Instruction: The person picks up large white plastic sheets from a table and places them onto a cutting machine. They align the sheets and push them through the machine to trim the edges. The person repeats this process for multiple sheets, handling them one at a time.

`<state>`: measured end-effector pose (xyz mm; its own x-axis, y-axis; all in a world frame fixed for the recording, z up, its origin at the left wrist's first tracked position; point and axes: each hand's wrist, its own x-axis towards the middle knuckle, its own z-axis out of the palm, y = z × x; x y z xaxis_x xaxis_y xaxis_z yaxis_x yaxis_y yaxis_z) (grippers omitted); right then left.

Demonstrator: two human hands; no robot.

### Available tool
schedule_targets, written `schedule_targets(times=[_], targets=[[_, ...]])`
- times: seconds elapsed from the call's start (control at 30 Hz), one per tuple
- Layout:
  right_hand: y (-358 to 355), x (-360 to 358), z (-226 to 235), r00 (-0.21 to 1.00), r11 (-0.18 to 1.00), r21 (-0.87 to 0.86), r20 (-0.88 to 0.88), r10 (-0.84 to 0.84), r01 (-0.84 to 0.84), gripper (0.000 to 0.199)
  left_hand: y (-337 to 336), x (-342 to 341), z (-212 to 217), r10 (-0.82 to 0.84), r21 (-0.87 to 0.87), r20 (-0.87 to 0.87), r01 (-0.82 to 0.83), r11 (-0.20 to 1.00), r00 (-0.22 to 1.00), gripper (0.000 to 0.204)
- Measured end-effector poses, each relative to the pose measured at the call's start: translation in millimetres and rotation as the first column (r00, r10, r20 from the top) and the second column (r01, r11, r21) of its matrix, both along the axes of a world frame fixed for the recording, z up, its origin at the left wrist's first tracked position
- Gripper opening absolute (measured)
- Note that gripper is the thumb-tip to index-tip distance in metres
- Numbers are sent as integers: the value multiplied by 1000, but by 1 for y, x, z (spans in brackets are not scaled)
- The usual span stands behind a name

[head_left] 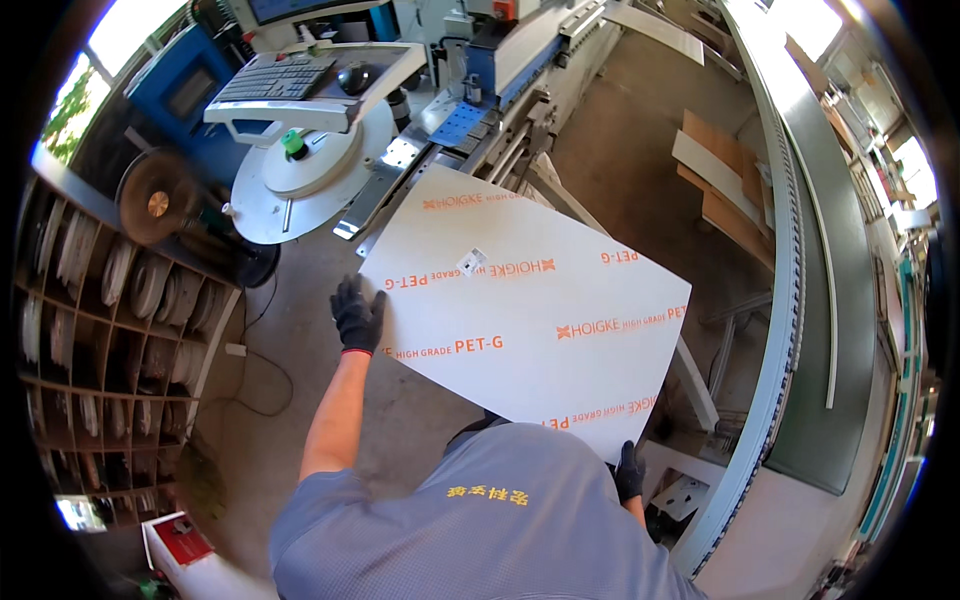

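— Where are the hands?

— The left hand (356, 315), in a black glove, is clamped on the left edge of a large white rectangular panel with orange print on its film (530, 305). The right hand (629, 472), gloved too, grips the near corner at about five o'clock, half hidden behind the grey shirt.

— And the panel itself?

— Held flat in the air, its far corner at twelve o'clock over the metal infeed rails of the long edge-banding machine (520, 60). I'd judge it carried to the machine but not yet laid down or fed; that part is left.

— What's around?

— At ten o'clock a round white disc with a green knob (300, 165), above it a grey keyboard on a tray (275, 78). At nine o'clock, wooden shelves of coiled edge tape (110, 300). At two o'clock, tan boards on the floor (720, 180).
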<state>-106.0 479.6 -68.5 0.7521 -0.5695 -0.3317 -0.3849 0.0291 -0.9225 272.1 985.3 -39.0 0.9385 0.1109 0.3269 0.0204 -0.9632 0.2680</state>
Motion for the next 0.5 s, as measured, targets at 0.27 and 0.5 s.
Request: schedule_targets(times=[0.27, 0.5], targets=[[16, 45, 61, 996, 994, -56, -2, -94, 94, 39, -7, -5, 8, 119, -153, 14, -116, 982, 993, 44], [7, 50, 61, 1000, 991, -136, -3, -2, 2, 43, -38, -30, -6, -80, -7, 109, 81, 997, 991, 41]])
